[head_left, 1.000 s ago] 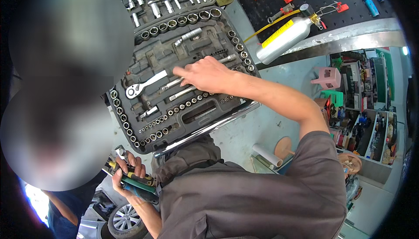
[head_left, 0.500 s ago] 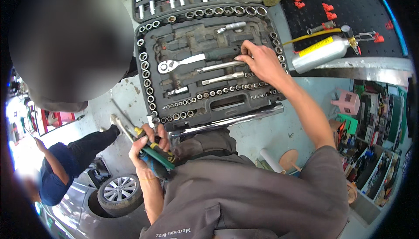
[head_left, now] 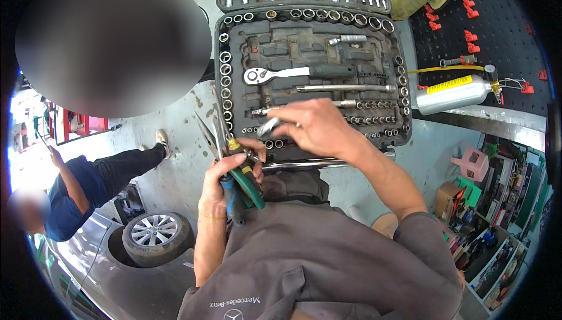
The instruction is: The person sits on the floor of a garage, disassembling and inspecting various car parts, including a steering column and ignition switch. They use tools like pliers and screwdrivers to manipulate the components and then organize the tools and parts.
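Observation:
A bundle of hand tools fills my left hand, whose fingers are wrapped round it. In it are pliers with green handles, a screwdriver with a blue and black handle, and a yellow-and-black handled tool. Small metal bits also show by its fingers. My right hand pinches a short silver metal piece above the near left part of the socket set case; its exact kind is unclear. A ratchet and a long extension bar lie in the case. My right hand partly hides a shorter bar.
The case lid lies folded back, holding long sockets. A chrome bar lies along the near edge. To the right are a silver cylinder and a black pegboard. A person stands at left near a car wheel.
My right hand has let go of the long bar, which now lies in the case, and moved left and nearer, pinching a small silver piece. My left hand still holds the tools. The view has shifted.

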`<state>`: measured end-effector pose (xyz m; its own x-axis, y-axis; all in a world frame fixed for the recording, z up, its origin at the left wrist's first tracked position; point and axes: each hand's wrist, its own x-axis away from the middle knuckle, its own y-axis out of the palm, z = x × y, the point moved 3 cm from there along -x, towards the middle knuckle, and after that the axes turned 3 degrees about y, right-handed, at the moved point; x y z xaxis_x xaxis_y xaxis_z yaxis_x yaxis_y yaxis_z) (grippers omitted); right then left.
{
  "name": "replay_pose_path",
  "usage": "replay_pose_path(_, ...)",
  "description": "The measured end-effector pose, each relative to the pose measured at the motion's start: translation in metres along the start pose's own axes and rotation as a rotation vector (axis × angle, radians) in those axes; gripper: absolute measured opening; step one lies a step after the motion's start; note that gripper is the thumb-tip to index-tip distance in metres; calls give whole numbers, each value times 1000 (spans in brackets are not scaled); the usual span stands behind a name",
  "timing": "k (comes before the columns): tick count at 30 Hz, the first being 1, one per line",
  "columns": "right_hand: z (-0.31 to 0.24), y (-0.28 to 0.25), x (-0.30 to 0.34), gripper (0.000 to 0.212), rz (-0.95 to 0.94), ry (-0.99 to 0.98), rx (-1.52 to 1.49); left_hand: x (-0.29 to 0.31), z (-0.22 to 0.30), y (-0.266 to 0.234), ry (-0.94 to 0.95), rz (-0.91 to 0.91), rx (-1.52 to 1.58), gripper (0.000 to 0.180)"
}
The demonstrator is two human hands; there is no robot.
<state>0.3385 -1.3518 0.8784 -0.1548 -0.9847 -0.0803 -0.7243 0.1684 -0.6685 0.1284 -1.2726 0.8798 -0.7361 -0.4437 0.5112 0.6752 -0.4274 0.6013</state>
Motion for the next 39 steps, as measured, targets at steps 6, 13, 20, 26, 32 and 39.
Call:
replay_pose_path(6, 36, 3, -36, 29, -50, 51, 329, 9, 2, -36, 72, 32, 213, 45)
replay_pose_path(13, 37, 19, -54, 27, -109, 48, 337, 22, 11, -54, 160, 40, 293, 38)
replay_pose_path(20, 37, 19, -60, 19, -11, 175, 189, 30, 11, -56, 176, 122, 287, 36)
replay_pose_path(26, 30, 19, -67, 18, -51, 227, 266, 28, 6, -61, 144, 73, 357, 37)
replay_pose_path(32, 25, 32, -63, 17, 70, 221, 377, 19, 3, -52, 97, 32, 353, 39)
replay_pose_path(39, 22, 28, -61, 35, 175, 407, 253, 16, 1, -39, 75, 10, 339, 38)
